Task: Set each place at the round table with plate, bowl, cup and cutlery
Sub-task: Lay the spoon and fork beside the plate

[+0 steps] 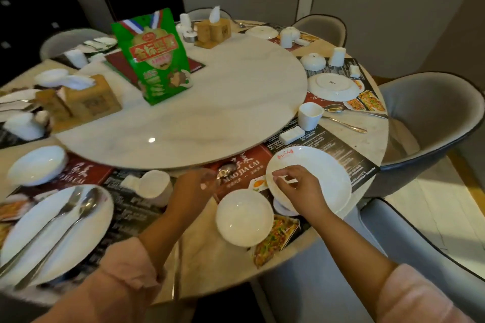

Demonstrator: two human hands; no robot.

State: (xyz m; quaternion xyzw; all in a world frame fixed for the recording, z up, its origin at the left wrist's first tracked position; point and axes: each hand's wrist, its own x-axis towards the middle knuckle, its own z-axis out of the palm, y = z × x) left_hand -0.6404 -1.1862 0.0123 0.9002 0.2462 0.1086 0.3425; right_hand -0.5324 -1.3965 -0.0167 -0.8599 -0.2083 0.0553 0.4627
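My right hand [296,187] pinches the left rim of a white plate [322,178], held a little above the menu placemat [338,149] at the near right place. A small white dish [282,207] peeks out under it. A white bowl [244,217] sits just left of the plate. My left hand [195,186] is blurred, with a metal spoon [225,171] sticking out of its curled fingers. A white cup [156,186] stands to its left. The near left place has a plate [23,252] with a fork [49,225] and spoon [76,217] on it, plus a bowl [36,165].
A marble turntable [210,118] fills the centre, carrying a green snack bag [154,60] and two wooden tissue boxes [214,31] [89,99]. The right place has a plate [333,86], cup [309,115] and cutlery [346,113]. Grey chairs [433,118] ring the table.
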